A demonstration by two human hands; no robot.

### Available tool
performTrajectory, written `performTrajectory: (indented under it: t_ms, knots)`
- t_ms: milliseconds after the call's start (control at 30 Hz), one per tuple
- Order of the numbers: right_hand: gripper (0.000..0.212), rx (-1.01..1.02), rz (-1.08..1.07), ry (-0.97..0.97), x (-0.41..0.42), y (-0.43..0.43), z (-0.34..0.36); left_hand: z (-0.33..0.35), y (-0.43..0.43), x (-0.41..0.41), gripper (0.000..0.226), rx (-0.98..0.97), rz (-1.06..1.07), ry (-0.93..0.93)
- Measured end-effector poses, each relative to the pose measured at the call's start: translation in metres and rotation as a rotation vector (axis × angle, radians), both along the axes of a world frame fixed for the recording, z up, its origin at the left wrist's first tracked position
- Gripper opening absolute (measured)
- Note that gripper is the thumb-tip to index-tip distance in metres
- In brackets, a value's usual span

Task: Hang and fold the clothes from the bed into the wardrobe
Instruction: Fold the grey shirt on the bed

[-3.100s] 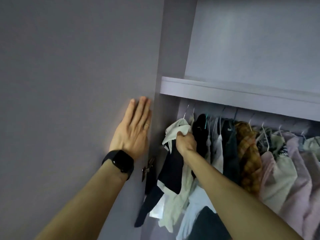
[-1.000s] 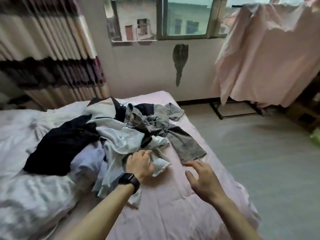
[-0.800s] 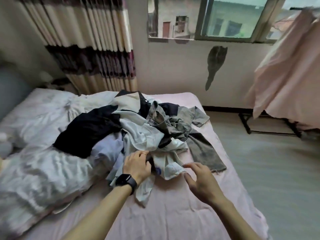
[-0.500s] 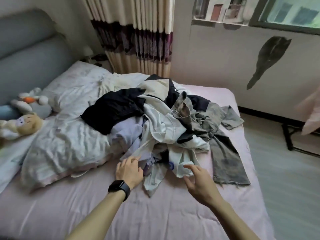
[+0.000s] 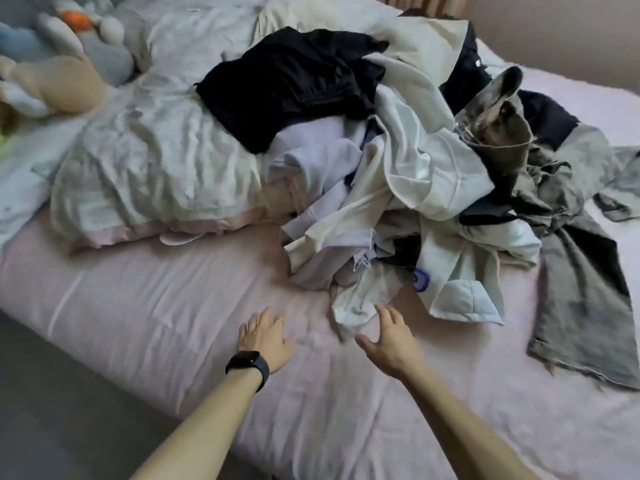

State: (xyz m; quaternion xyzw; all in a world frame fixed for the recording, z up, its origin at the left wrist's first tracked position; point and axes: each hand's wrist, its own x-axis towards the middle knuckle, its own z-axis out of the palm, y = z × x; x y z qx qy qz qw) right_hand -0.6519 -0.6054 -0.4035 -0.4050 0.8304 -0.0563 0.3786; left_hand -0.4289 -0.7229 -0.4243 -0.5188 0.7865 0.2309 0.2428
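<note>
Pale cotton is looking light and floppy, so I am holding my left hand (image 5: pixel 265 336) and right hand (image 5: pixel 391 336), both empty and loose-fingered, just before the pile of clothes (image 5: pixel 398 174), judging the white shirt (image 5: pixel 360 301) at its near edge is wanting a bunched grab.

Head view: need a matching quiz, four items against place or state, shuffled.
1 black garment
2 grey trousers
3 plush toys
4 left hand

A upper left, beside white bedding
B open, empty, over pink sheet
C atop the clothes pile, far side
D spread flat at the pile's right edge

Pairs: 1-C, 2-D, 3-A, 4-B.
</note>
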Motion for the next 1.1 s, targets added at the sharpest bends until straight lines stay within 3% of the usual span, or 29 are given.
performTrajectory:
  t_ms: [100,200,300,367,467,533,600,767,933,1100]
  knots:
    - [0.099,0.026,-0.003,0.028,0.016,-0.019,-0.052,-0.053,0.0,0.023,0.067,0.064,-0.022,-0.043]
    - [0.113,-0.061,-0.055,0.186,0.029,-0.045,-0.073,-0.083,0.006,0.04,0.07,0.029,-0.056,-0.028]
    - [0.116,-0.263,-0.21,0.308,0.036,-0.078,-0.07,-0.092,0.01,0.044,0.069,-0.045,-0.092,-0.005]
    - [0.113,-0.295,-0.408,0.203,0.034,-0.103,-0.069,-0.092,0.008,0.046,0.069,-0.049,-0.099,-0.025]
    - [0.083,-0.273,-0.655,0.005,0.014,-0.124,-0.063,-0.088,0.004,0.043,0.072,0.005,-0.119,-0.075]
    - [0.051,-0.255,-0.641,-0.033,0.004,-0.127,-0.057,-0.08,-0.002,0.041,0.07,0.084,-0.129,-0.091]
    - [0.034,-0.264,-0.625,-0.05,0.005,-0.12,-0.039,-0.065,-0.008,0.043,0.065,0.164,-0.104,-0.077]
    - [0.028,-0.464,-0.718,-0.263,0.023,-0.06,0.055,0.002,-0.004,0.048,0.067,0.168,-0.035,0.014]
    - [0.014,-0.681,-0.775,-0.534,0.012,-0.016,0.198,0.105,-0.002,0.023,0.098,0.067,0.025,0.258]
    - [0.015,-0.991,-0.716,-0.572,-0.005,-0.006,0.366,0.243,-0.003,-0.041,0.125,-0.043,-0.087,0.584]
